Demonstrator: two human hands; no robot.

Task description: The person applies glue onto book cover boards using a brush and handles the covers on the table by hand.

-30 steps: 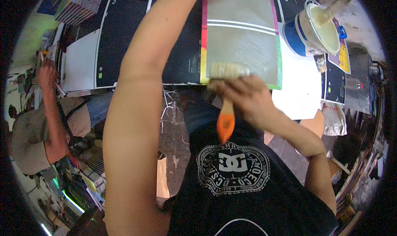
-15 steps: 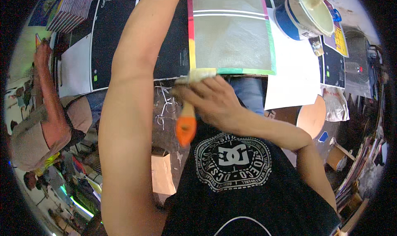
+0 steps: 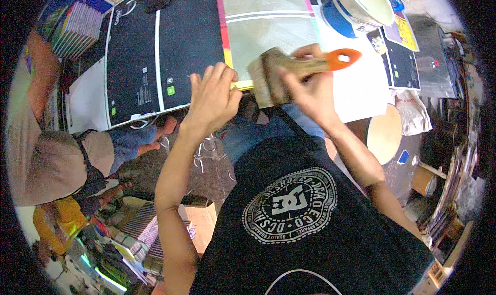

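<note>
In my right hand [image 3: 318, 96] is a wide paintbrush with an orange-tipped handle [image 3: 343, 60]. Its broad bristle head [image 3: 268, 78] points left over the near edge of a pale grey, streaky panel [image 3: 258, 36], smeared by motion. Red, yellow and green strips border that panel, and a white line crosses it. My left hand [image 3: 213, 96] is at the panel's near left corner, thumb and forefinger closed on the yellow edge [image 3: 242, 85]. The brush and right hand hide the panel's near right corner.
A blue and white bucket [image 3: 356, 10] of pale liquid stands at the far right, by a white sheet [image 3: 356, 78]. Black panels [image 3: 188, 47] lie to the left, near a stack of thin books [image 3: 77, 28]. A co-worker [image 3: 51, 160] is at the left.
My left arm has drawn back from the far side, bringing its hand to the panel's near left corner. The brush has swung from handle-down to handle-right and moved right, off the near edge.
</note>
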